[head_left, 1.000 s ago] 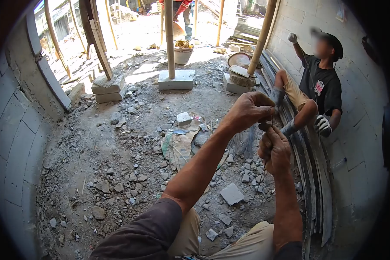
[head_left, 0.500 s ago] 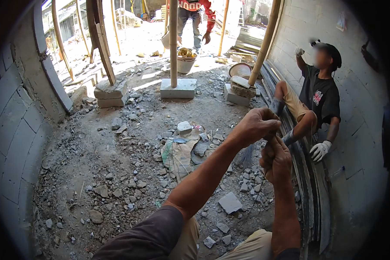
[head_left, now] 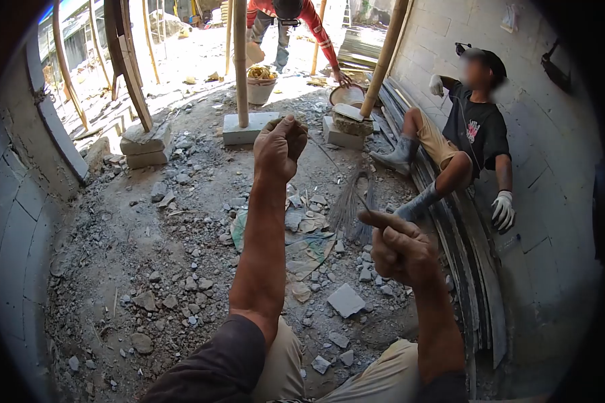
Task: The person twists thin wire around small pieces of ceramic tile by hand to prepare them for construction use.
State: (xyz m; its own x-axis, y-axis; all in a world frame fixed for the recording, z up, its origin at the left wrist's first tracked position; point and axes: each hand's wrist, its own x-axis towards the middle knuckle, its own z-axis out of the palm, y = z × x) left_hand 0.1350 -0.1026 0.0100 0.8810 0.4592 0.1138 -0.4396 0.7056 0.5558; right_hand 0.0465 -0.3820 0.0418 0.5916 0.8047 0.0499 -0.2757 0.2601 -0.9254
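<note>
My left hand [head_left: 280, 148] is raised in front of me, its fingers closed in a pinch on a thin dark wire [head_left: 324, 154]. Lower and to the right, my right hand [head_left: 403, 250] is closed, the forefinger and thumb pressed together on the wire's other end. Between the two hands the wire slants down to the right, thin and partly hard to see. Behind my right hand a looped bundle of thin wires [head_left: 346, 209] lies on the rubble. A torn sack [head_left: 311, 255] lies flat below and between my hands.
A seated person [head_left: 474, 124] in boots and gloves leans on the right wall, on long stacked metal strips [head_left: 460, 269]. Farther back, another person [head_left: 309, 27] bends to a round basin [head_left: 346, 96]. Posts stand on blocks [head_left: 249, 129]; a filled bucket [head_left: 261, 87] stands behind.
My hands were together at the right; now the left has moved left and up, the right slightly down and left. The far person has bent down and reached the basin.
</note>
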